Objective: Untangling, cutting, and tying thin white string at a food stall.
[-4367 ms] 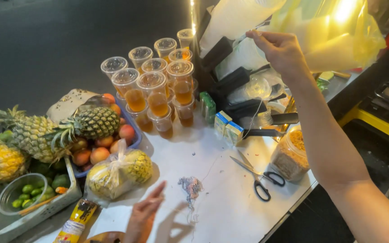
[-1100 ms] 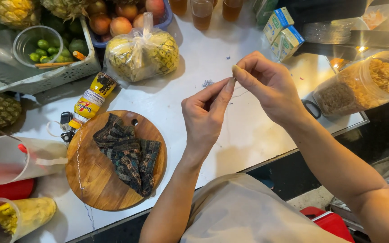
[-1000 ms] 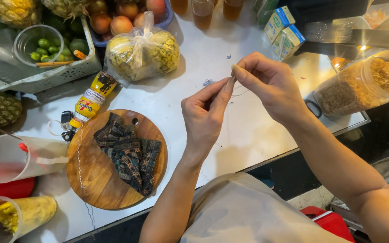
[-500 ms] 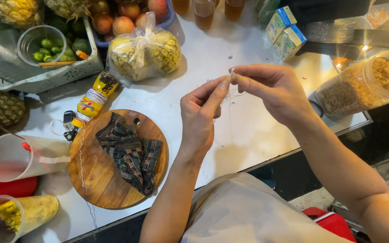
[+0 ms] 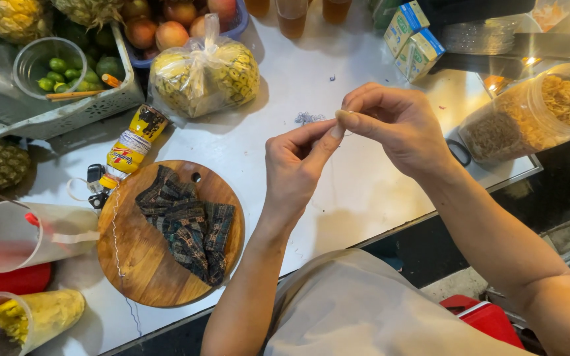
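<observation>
The left hand (image 5: 296,168) and right hand (image 5: 397,125) meet fingertip to fingertip, pinching something too small to tell, above the white counter (image 5: 364,191); two green-and-yellow cartons (image 5: 413,36) stand beyond.

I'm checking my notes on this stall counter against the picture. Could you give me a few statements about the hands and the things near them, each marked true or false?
1. The left hand and right hand meet fingertip to fingertip above the white counter. True.
2. The round wooden board is bare. False: a folded dark patterned cloth lies on it.
3. A tied clear bag of peeled pineapple sits beyond the board. True.
4. The right hand grips a pair of scissors. False: at most something tiny is pinched between the fingertips; it is too small to tell.
5. The clear jar on the right lies on its side. True.
</observation>
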